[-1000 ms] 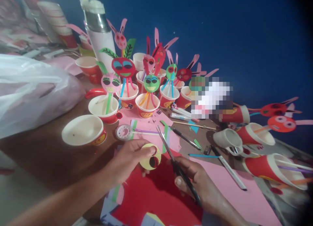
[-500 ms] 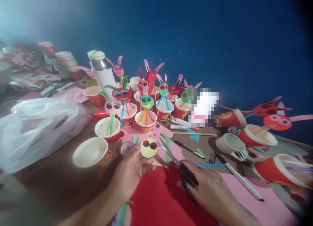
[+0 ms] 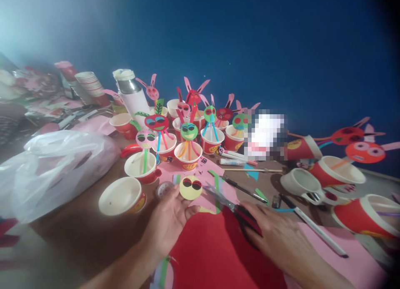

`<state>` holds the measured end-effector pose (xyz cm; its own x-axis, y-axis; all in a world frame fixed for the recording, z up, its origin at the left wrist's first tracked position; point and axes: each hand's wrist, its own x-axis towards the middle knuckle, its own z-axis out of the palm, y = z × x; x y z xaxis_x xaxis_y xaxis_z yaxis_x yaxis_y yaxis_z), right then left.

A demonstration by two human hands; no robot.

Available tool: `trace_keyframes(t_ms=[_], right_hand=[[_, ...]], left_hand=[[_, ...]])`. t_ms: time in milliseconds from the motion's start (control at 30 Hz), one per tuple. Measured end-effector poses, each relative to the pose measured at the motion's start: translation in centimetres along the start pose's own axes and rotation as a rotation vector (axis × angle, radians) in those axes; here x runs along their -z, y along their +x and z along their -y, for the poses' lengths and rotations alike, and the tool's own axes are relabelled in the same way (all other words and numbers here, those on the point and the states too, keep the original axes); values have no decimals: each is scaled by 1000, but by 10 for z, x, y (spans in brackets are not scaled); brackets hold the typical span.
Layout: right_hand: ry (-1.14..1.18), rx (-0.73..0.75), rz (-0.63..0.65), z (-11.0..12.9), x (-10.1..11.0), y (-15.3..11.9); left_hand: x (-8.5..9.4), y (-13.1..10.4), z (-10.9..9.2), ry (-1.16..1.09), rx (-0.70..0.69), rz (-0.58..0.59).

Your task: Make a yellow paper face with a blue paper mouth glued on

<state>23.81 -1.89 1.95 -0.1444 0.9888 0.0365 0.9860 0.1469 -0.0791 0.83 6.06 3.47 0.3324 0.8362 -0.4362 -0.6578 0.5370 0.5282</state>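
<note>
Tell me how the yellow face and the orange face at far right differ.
The yellow face is in the left hand; the orange face is over a paper cup. The yellow face has dark eyes; the orange face has paler ones. Both have two eyes.

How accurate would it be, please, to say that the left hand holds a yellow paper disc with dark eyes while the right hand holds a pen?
The right hand holds scissors, not a pen, as the head view shows; the left hand holds a yellow paper disc with dark eyes.
</note>
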Motion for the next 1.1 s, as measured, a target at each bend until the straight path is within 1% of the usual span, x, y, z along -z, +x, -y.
trace_keyframes(t_ms=[67,200,267,367,433,500,600,700,833,933,967,1033,1100], right_hand=[[-24,-17,-34,-8,8,-1],[-170,-80,-66,-25,28,-4],[-214,-92,-35,-30,36,-6],[-229,-120,95,-32,43,-8],[-217,-139,181,-30,44,-8],[-201,-140,225,-28,41,-7],[-219,-125,229,-25,35,-7],[-222,-99,213,-23,28,-7],[-152,-58,212,-25,26,-9],[-111,-66,204,-27,32,-10],[-90,-78,184,-26,35,-9],[21,-104,124,-20,41,-8],[274,-121,67,-6,44,-5]], left_hand=[[0,1,0,9,-5,0],[2,1,2,15,-31,-27],[2,0,2,27,-32,-40],[1,1,3,39,-53,-30],[0,1,3,43,-66,-28],[-2,1,3,53,-72,-53],[-2,0,4,75,-88,-99],[0,-1,5,103,-100,-88],[3,0,6,130,-128,-71],[5,0,10,151,-125,-43],[5,0,12,159,-117,-54],[6,-1,16,172,-90,-117],[5,-4,22,203,-62,-155]])
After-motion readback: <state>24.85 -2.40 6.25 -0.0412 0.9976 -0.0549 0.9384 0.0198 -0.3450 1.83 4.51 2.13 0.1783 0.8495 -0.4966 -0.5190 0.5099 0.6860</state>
